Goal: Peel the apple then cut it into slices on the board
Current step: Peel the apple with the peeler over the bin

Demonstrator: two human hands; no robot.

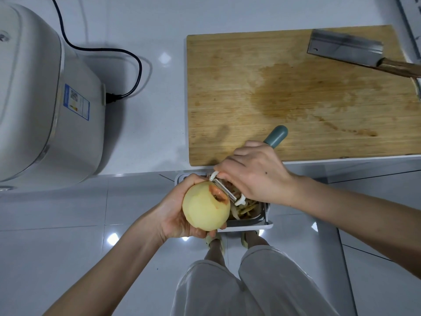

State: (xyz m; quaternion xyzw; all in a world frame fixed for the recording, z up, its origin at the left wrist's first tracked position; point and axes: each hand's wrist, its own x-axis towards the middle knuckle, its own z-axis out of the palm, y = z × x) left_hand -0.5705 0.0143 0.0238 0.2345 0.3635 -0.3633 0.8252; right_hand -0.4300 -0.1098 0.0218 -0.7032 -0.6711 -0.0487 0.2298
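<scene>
White bin (247, 226) under the peeled apple (205, 207) holds pale, reddish peelings (246, 209).

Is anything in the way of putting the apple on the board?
Nothing much. The board is mostly bare, with the knife off in its far right corner. Only the right hand with the peeler is between the apple and the board.

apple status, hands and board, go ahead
Left hand holds apple, nearly all peeled, skin left at one end. Right hand grips peeler, blade on that patch, over bin. Cleaver lies on board, far right.
</scene>
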